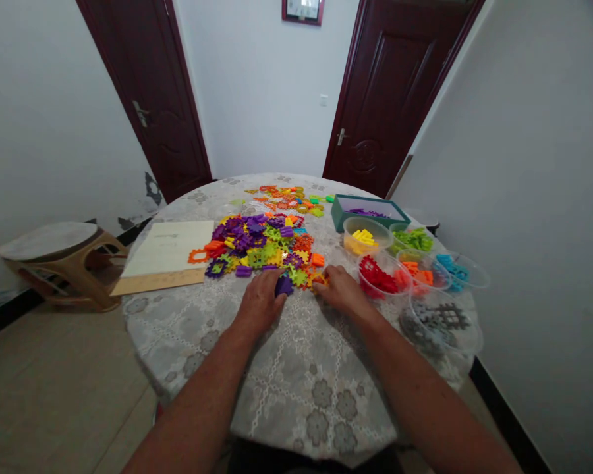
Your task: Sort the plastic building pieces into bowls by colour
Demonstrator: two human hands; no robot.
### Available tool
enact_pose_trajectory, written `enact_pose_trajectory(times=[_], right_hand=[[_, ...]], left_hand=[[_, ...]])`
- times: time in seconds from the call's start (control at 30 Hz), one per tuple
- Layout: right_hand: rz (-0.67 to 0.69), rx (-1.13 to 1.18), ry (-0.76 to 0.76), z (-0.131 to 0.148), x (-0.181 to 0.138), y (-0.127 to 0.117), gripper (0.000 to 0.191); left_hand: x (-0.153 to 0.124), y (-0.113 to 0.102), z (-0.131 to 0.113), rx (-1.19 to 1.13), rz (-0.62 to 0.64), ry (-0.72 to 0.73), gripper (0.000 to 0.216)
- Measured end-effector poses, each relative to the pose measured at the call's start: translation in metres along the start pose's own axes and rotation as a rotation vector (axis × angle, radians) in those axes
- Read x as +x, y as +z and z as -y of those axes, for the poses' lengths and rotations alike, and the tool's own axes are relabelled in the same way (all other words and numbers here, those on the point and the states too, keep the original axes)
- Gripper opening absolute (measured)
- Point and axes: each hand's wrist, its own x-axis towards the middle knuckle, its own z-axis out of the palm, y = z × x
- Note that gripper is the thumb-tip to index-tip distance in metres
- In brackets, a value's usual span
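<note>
A: Where to look first?
B: At the centre of the frame, at the near edge of the heap of toothed plastic pieces. Find there the left hand and, a little to its right, the right hand.
A: Holding something?
B: On the left, narrow between thumb and fingers, with a dark purple piece just at that gap; cannot tell if pinched or only touched. On the right, also narrow, close upon an orange-yellow piece; with fingertips partly hidden, cannot tell about any hold.
A: Which step in hand, then?
B: Probably picking among loose pieces, with both hands at once.
A: And for the next move, what to take care of?
B: By judgement, to pinch lightly one flat edge and lift straight, without pulling along the toothed neighbours.
A: What to notice around?
B: At right of centre, clear plastic bowls with pieces inside, mostly one colour in each; just above in the frame, a green box with purple pieces. At left of the heap, a pale sheet.
</note>
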Motion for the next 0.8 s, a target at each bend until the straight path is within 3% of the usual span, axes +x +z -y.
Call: enact_pose_trajectory(times=[0.13, 0.27, 0.5, 0.67, 0.8], right_hand=[[0.085, 0.194, -0.151, -0.002, 0.004, 0.002, 0.013], [0.150, 0.510, -0.214, -0.011, 0.011, 0.012, 0.015], [0.295, 0.911, -0.006, -0.015, 0.012, 0.015, 0.022], [0.310, 1.081, 0.106, -0.009, 0.012, 0.015, 0.022], [0.315, 1.207, 0.116, -0.009, 0.015, 0.018, 0.026]], left_hand=[[0.000, 0.000, 0.002, -0.010, -0.019, 0.011, 0.061], [0.000, 0.001, 0.004, -0.009, -0.027, 0.020, 0.060], [-0.001, 0.001, 0.002, 0.037, -0.017, 0.039, 0.052], [-0.001, -0.001, -0.002, 0.041, -0.023, 0.032, 0.045], [0.001, -0.005, -0.006, 0.013, -0.103, 0.030, 0.039]])
